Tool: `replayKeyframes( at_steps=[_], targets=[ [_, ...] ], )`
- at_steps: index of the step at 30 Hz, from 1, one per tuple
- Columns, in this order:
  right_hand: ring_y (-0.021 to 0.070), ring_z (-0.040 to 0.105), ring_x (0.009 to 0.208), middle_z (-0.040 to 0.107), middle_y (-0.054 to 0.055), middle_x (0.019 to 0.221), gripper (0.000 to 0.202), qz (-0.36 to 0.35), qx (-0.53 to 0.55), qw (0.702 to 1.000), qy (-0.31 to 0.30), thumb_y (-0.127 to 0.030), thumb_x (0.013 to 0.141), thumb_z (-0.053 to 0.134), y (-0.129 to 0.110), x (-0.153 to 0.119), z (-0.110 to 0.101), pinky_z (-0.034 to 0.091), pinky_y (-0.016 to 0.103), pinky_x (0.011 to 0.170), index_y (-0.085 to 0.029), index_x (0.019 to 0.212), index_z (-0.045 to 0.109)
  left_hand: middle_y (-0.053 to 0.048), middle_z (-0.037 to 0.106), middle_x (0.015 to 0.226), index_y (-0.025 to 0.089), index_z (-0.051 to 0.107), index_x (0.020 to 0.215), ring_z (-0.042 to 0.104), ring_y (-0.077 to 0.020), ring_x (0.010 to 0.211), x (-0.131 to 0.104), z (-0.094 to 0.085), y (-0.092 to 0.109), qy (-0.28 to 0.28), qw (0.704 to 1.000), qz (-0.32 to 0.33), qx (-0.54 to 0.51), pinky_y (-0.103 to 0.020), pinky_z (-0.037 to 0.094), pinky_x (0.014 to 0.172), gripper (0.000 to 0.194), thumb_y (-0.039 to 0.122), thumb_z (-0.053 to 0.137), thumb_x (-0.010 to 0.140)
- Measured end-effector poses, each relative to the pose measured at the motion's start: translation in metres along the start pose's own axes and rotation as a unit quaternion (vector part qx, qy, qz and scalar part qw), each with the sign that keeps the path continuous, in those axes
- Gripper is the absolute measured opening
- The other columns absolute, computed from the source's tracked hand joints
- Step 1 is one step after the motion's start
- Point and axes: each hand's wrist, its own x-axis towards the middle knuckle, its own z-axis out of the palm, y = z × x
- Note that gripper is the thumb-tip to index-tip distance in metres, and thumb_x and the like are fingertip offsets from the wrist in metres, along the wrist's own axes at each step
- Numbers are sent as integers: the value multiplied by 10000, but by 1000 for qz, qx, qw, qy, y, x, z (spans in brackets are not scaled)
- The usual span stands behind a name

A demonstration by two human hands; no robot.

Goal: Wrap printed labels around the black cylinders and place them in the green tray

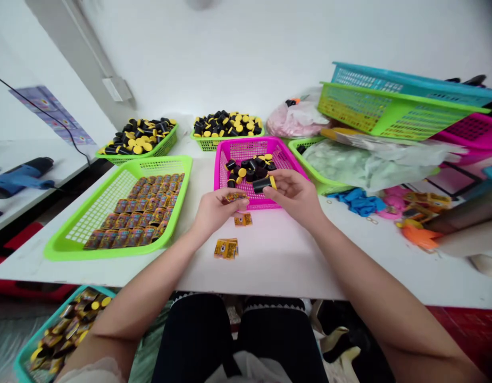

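My right hand (299,198) grips a small black cylinder with a yellow cap (262,185), tilted on its side over the near part of a pink basket (225,151). Pinched in my left hand (212,208) is an orange printed sleeve (233,197), partly covered by the fingers. The sleeve and the cylinder are apart. Inside the pink basket lie more black-and-yellow cylinders (251,167). One flat printed sleeve (243,219) rests on the table just below my left fingers, and a small pile of sleeves (225,248) sits nearer to me.
On the left, a lime basket (54,251) contains rows of sleeve-wrapped cylinders. Two green baskets (169,142) (208,143) of cylinders stand behind. Stacked baskets (389,114), plastic bags (349,162) and blue scraps (359,202) crowd the right. A heat gun (22,178) lies far left.
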Motion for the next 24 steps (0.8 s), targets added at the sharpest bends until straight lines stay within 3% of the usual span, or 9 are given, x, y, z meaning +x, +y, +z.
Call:
replayKeyframes(
  at_steps=[4,8,11,16,24],
  targets=[
    [125,688,703,700,-12,878,374,21,13,1000,-1,-419,739,800,-4,-2,-4,610,282,688,-271,1022,607,-62,722,769,139,669,909,721,-178,680,-7,6,-10,-80,989,-58,-114,-262,616,518,382,513,664,829],
    [111,690,676,702,-11,905,353,15,30,999,-16,-405,747,799,-10,-6,0,614,265,674,-264,1008,608,-49,697,765,134,703,836,694,-154,683,-18,7,-18,-131,978,-72,-147,-242,619,503,371,504,681,822],
    [114,692,676,706,-8,903,363,10,35,999,-33,-416,740,801,-15,-9,5,616,265,663,-261,1001,603,-20,690,778,140,732,815,676,-121,675,-21,10,-19,-94,983,-40,-150,-239,641,568,313,439,782,738],
    [111,685,637,705,-8,895,348,3,27,999,-39,-436,760,780,-16,-12,9,613,263,620,-269,993,582,-4,683,637,142,724,923,627,-113,467,-20,7,-13,-9,990,-10,-138,-233,586,420,430,522,766,727],
    [122,680,593,663,-40,734,342,29,51,994,-90,-421,766,779,-17,-19,15,616,275,572,-265,971,554,-68,760,841,149,730,943,745,-219,683,-19,9,-23,10,974,-30,-224,-346,647,599,530,608,769,680]
  ],
)
